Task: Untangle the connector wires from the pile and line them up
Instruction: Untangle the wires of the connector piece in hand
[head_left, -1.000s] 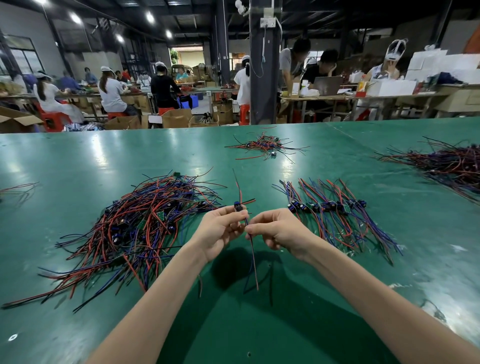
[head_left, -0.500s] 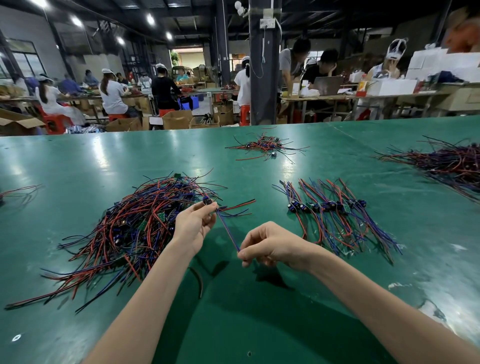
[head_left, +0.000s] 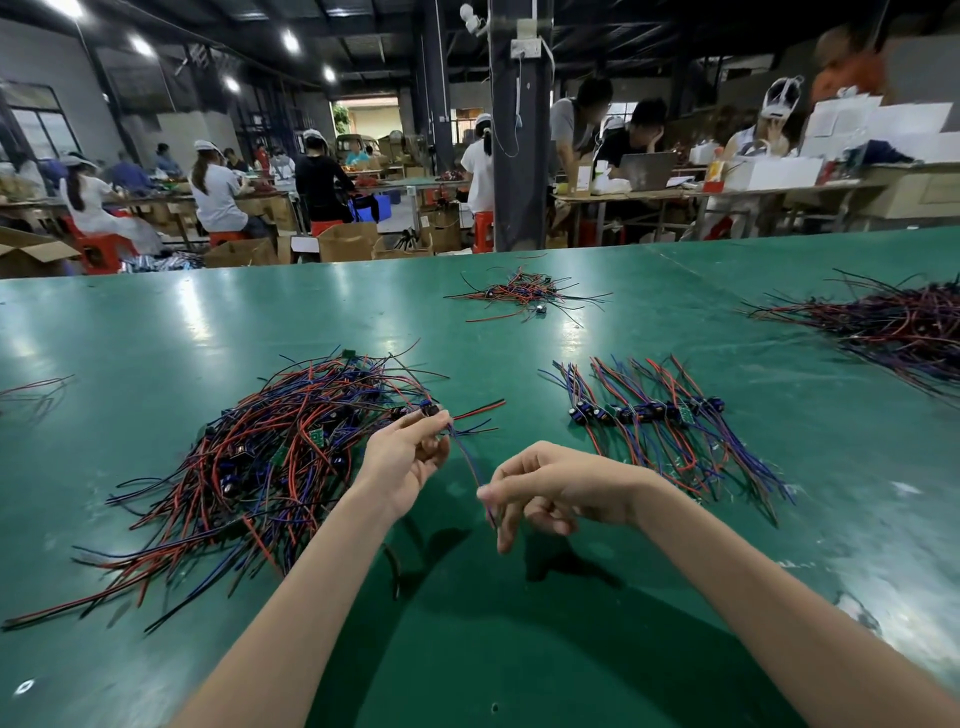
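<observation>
A tangled pile of red, blue and black connector wires (head_left: 270, 457) lies on the green table (head_left: 156, 338) at the left. My left hand (head_left: 410, 457) pinches the dark connector end of one connector wire (head_left: 465, 449) at the pile's right edge. That wire's blue and red strands run down to my right hand (head_left: 550, 488), which pinches them between thumb and fingers. To the right lies a row of lined-up connector wires (head_left: 654, 421), their black connectors side by side.
A small wire heap (head_left: 524, 293) lies at the far middle of the table and a large dark heap (head_left: 898, 322) at the far right. A few loose wires (head_left: 31, 389) sit at the left edge. Seated workers, boxes and a pillar stand beyond the table.
My left hand moved left and away to the pile's edge with the connector. My right hand dropped lower, so the wire now stretches slanted between the hands.
</observation>
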